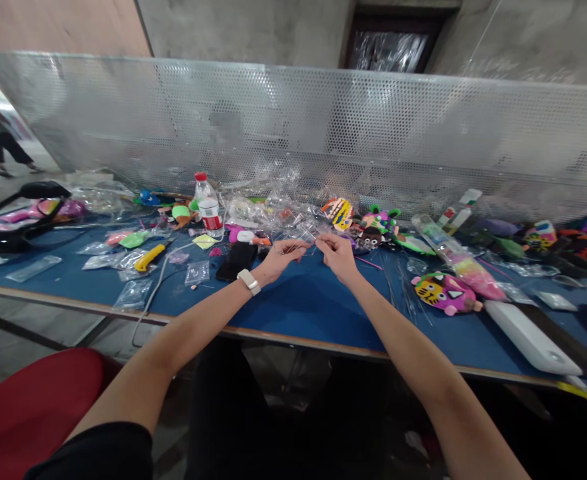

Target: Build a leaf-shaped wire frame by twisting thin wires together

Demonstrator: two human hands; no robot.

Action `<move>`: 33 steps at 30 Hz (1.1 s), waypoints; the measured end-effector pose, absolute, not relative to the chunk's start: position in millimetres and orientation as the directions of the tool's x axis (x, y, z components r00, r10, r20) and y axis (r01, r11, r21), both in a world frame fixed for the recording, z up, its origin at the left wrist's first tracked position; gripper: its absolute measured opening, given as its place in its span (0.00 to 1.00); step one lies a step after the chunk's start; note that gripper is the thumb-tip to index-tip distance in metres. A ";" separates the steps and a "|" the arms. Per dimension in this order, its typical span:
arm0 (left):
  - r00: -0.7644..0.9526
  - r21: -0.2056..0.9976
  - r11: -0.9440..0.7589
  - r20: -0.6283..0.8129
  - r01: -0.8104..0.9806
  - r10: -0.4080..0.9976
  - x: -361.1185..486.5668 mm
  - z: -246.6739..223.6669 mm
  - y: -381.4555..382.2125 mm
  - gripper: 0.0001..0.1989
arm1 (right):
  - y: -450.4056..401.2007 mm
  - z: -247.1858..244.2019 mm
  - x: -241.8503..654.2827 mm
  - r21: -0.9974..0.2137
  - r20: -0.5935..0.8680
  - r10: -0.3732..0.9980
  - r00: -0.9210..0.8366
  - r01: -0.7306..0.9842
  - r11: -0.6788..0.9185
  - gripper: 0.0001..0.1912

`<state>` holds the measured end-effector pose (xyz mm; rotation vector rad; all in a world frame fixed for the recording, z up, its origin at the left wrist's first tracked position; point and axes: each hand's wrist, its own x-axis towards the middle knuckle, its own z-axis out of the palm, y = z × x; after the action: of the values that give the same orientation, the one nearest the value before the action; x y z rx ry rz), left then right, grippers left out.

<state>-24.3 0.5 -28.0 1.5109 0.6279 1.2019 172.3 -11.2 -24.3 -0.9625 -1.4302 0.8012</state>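
Above the middle of the blue table, my two hands meet, fingertips pinched close together. My left hand, with a pale band on its wrist, is closed on thin, shiny wire-like strands. My right hand pinches the other side of them; their exact kind is too fine to make out. Just left of my left hand lies a black phone-like object. More thin strands rest on the table to the right, beside a colourful clay mask.
A bottle with a red cap, a yellow cutter and small clear bags are at left. Crumpled plastic and clay figures line the perforated metal panel. A white device lies right; a red stool stands lower left.
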 end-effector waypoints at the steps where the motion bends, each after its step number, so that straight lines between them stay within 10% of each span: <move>1: 0.361 0.932 -0.304 0.358 -0.198 0.861 -24.5 -27.9 0.5 0.14 | -11.5 -24.0 173.1 -0.899 0.429 0.903 0.005 0.105 0.426 0.21; 33: 0.288 0.886 -0.463 0.445 -0.007 0.848 -24.2 -23.1 -6.5 0.15 | -13.6 -20.5 173.0 -0.816 0.519 0.854 0.030 0.315 0.485 0.16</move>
<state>-24.2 -6.5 -23.1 1.7195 0.7698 1.2836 173.0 -13.6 -20.5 -1.0536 -1.5399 0.5653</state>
